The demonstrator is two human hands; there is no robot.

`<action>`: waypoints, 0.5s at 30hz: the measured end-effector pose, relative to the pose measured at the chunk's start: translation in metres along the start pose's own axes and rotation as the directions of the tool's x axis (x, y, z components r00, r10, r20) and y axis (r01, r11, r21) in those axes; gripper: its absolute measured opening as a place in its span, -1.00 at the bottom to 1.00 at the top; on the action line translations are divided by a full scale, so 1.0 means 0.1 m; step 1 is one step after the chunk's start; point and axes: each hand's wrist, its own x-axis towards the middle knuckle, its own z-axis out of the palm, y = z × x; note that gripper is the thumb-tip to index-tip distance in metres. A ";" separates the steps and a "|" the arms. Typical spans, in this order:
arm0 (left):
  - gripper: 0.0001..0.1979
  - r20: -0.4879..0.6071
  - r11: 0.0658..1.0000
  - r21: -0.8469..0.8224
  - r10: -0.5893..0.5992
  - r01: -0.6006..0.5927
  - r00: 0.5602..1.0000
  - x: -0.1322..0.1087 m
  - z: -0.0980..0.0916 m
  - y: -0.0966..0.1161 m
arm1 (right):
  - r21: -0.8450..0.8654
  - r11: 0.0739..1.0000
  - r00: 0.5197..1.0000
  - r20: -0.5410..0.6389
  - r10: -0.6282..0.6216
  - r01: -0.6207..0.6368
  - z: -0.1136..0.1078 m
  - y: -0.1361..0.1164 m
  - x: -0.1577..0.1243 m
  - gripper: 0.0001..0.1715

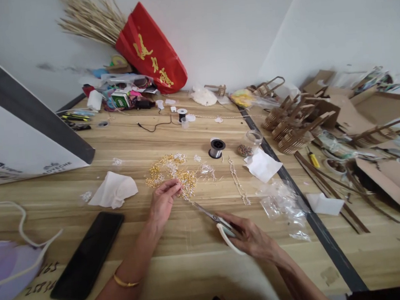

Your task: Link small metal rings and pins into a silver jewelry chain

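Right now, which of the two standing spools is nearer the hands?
The black-rimmed spool of silvery wire, beyond the right hand with the scissors. The other spool, white-topped with dark winding, stands farther back.

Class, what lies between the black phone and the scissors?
In the head view, the left forearm lies between the phone and the scissors.

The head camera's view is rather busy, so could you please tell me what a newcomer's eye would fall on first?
It would probably fall on the gold-lettered red bag, tilted at the back of the wooden table. Next would come the gold and silvery beads mid-table, the left hand at their near edge and the right hand holding scissors close by. The black phone also stands out, at the near left.
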 end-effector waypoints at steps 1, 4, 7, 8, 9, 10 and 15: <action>-0.76 0.000 1.000 -0.008 -0.005 0.005 1.000 0.00 0.00 0.00 | 0.000 1.000 1.000 -0.026 -0.013 0.013 0.01 0.01 0.00 -0.36; -0.75 -0.002 0.999 -0.029 -0.030 0.030 1.000 -0.02 0.01 -0.02 | -0.036 0.998 0.997 -0.055 -0.058 0.056 0.05 0.03 0.03 -0.26; -0.78 0.011 0.998 -0.037 -0.045 0.045 0.999 -0.04 0.03 -0.04 | -0.105 0.990 0.990 -0.098 -0.103 0.093 0.12 0.07 0.07 -0.21; -0.78 0.018 0.998 -0.039 -0.048 0.049 0.999 -0.05 0.03 -0.04 | -0.117 0.988 0.985 -0.122 -0.120 0.106 0.14 0.09 0.08 -0.21; -0.79 0.024 0.998 -0.040 -0.051 0.052 0.998 -0.06 0.04 -0.05 | -0.123 0.986 0.981 -0.141 -0.132 0.115 0.17 0.10 0.10 -0.23; -0.79 0.030 0.997 -0.043 -0.055 0.057 0.998 -0.06 0.04 -0.05 | -0.130 0.984 0.978 -0.153 -0.142 0.123 0.19 0.11 0.12 -0.24; -0.77 0.033 0.994 -0.072 -0.081 0.083 0.996 -0.09 0.07 -0.08 | -0.187 0.972 0.971 -0.165 -0.173 0.142 0.25 0.07 0.21 -0.26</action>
